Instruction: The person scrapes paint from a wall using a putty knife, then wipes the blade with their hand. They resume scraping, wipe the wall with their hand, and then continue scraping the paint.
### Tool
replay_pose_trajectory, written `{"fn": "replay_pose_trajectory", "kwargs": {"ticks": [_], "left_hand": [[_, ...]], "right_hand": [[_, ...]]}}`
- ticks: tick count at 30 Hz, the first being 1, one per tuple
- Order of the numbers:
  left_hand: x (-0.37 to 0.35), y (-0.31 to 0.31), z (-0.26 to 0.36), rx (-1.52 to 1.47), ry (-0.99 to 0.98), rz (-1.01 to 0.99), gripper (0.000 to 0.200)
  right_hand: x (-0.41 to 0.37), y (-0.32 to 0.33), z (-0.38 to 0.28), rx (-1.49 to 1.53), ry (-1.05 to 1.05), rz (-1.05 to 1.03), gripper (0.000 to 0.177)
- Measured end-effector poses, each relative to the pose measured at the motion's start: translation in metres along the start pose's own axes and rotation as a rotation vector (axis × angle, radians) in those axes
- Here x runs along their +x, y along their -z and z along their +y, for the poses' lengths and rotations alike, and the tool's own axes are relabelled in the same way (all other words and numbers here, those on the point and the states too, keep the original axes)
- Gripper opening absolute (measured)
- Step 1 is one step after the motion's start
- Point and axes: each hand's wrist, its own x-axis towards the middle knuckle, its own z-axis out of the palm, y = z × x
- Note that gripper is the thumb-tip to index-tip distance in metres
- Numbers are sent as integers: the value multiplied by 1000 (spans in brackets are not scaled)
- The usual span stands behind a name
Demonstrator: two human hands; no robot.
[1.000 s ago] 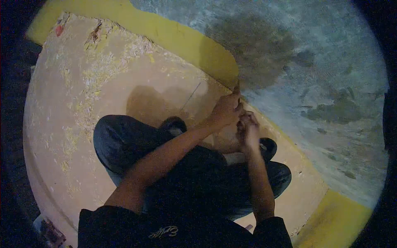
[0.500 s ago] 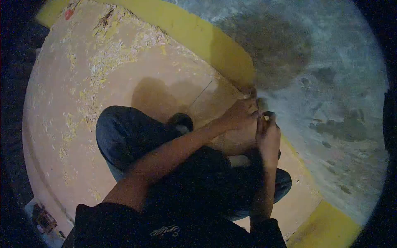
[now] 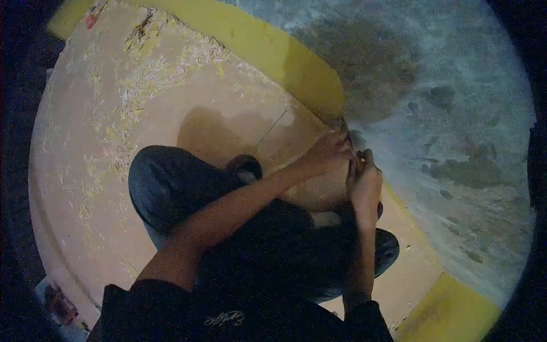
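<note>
My left hand (image 3: 329, 153) is closed, its fingers bent near the edge of the pale floor. Close beside it, my right hand (image 3: 367, 187) is also closed, with thumb and fingers drawn together. The two hands nearly meet at the fingertips. Something small and dark seems to sit between them, but dim light and the fingers hide what it is. Under and around the hands lie my crossed legs in dark jeans (image 3: 171, 179) and a dark shoe (image 3: 248, 165).
Thin yellowish shavings (image 3: 131, 108) litter the pale floor (image 3: 74, 188) on the left. A yellow border (image 3: 256, 43) runs along its edge. Beyond lies stained grey ground (image 3: 456, 125). A small red object (image 3: 91, 21) rests at the far left. A thin dark line (image 3: 272, 128) crosses the floor.
The whole view has shifted slightly. Both hands remain close together, and the right fingers have changed their bend a little.
</note>
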Motion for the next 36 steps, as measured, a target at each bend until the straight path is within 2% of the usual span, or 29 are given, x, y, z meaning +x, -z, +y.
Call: {"fn": "replay_pose_trajectory", "kwargs": {"ticks": [2, 4, 7, 8, 10, 14, 16, 17, 18, 19, 20, 22, 23, 25, 26, 28, 30, 32, 36], "left_hand": [[-3, -5, 1, -127, 20, 18, 38], [-10, 3, 56, 193, -31, -7, 39], [-9, 1, 46, 159, -120, -37, 38], [-13, 2, 40, 152, -105, -29, 38], [-11, 4, 47, 329, 56, 74, 36], [-3, 8, 33, 286, 29, 42, 32], [-5, 8, 36, 427, 78, 64, 28], [-11, 5, 37, 417, 92, 57, 28], [-9, 7, 42, 356, 162, 146, 28], [-6, 11, 47, 300, 229, 235, 27], [-4, 13, 50, 309, 219, 234, 27], [-6, 16, 41, 265, 199, 204, 32], [-4, 15, 33, 261, 201, 222, 32], [-5, 5, 27, -22, 27, 197, 36], [-6, 3, 27, -22, 28, 192, 36], [-10, 3, 69, 88, 159, 245, 38], [-6, 4, 49, 73, 131, 249, 38], [-1, 3, 41, 49, 95, 244, 38], [-3, -2, 53, 12, 45, 189, 35]], "right_hand": [[-3, -2, 4, -52, -22, 10, 16], [-3, 9, -2, -67, -10, -17, 15], [2, 16, -6, 26, -71, 9, 16], [1, 6, -1, 23, -76, -8, 16], [6, -11, 2, -118, 2, -46, 16], [-3, 19, -5, -26, -135, 8, 18], [1, -1, 6, -4, -85, -6, 18], [2, -13, 11, -57, -81, -66, 17], [6, -16, 9, -104, -68, -107, 15], [3, -13, 5, -41, 65, 45, 15], [1, -4, 1, -35, 70, 56, 15], [-3, 15, -9, 55, -102, 33, 16], [-1, 14, -11, 48, -115, 9, 16], [-5, 0, -8, 17, -54, 1, 16], [-5, -4, -7, -6, 5, 22, 15], [-3, -3, -4, 28, 36, 45, 16], [-2, -3, -8, 69, 70, 56, 16], [-2, 2, -15, 11, -121, -53, 17], [-4, 5, -8, 11, -122, -54, 18]]}}
